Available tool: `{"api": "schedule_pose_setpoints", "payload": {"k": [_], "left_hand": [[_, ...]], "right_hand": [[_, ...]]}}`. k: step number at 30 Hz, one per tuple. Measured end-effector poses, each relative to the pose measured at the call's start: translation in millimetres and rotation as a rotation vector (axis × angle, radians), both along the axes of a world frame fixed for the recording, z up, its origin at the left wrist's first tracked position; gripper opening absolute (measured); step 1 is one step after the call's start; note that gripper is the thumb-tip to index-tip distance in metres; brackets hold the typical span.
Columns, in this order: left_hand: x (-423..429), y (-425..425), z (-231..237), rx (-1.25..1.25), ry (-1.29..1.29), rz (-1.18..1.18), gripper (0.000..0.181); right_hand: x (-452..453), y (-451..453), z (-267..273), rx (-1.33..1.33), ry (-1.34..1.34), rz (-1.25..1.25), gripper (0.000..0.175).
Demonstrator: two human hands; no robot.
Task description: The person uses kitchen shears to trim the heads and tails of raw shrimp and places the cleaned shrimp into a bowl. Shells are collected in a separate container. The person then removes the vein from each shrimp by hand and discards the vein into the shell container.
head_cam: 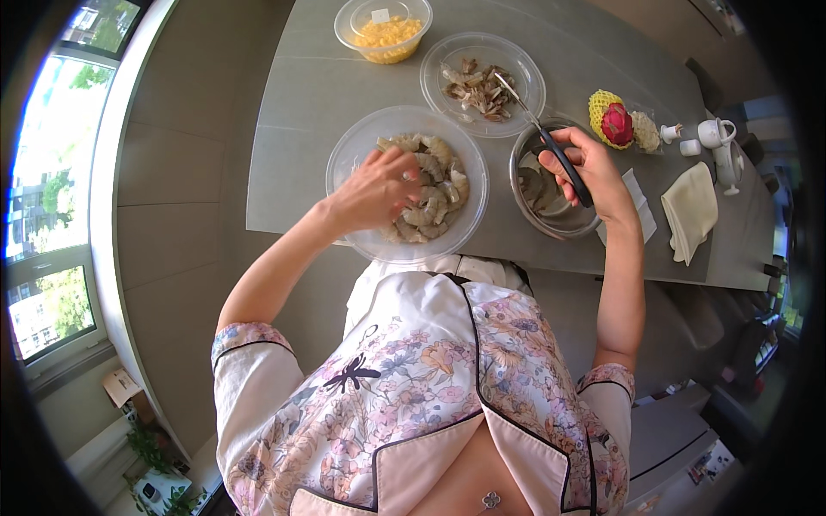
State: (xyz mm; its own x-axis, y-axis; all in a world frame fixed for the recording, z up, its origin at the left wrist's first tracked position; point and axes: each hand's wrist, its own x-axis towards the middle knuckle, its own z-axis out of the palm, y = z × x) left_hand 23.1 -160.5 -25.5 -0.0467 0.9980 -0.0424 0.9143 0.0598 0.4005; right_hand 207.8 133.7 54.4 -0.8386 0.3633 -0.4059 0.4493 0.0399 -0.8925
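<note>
My left hand (379,190) reaches over a round clear plastic container (474,222) near the counter's front edge. Raw grey shrimp (429,213) lie heaped in it. The fingers point down at the shrimp and are blurred, so whether they grip one cannot be told. In my right hand (590,171) is a pair of scissors (553,151) with black handles, its blades pointing up and left. They slant above a stainless steel bowl (568,232) that holds a few shrimp (539,187). Cut shrimp heads and trimmings (481,93) lie on a round clear plastic lid (532,74) beyond.
A lidded plastic tub of yellow food (387,39) stands at the far left. To the right are a dragon fruit (617,124) in yellow foam netting, a folded cream cloth (690,209), a white paper sheet (639,206) and white cups (713,133). The grey counter (290,161) ends close before me.
</note>
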Motion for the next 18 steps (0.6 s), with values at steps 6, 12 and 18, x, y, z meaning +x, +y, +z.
{"api": "schedule_pose_setpoints", "payload": {"k": [6,12,18], "left_hand": [[36,8,-3,-0.04,0.04,-0.118,0.035],[13,-4,5,0.01,0.128,-0.008,0.031],[-15,-13,7,0.002,0.161,0.13,0.028]], "right_hand": [[-7,-3,-4,0.018,-0.007,0.019,0.027],[-6,-7,-3,0.031,0.047,0.007,0.036],[-2,-9,-2,0.031,0.039,0.014,0.033]]}}
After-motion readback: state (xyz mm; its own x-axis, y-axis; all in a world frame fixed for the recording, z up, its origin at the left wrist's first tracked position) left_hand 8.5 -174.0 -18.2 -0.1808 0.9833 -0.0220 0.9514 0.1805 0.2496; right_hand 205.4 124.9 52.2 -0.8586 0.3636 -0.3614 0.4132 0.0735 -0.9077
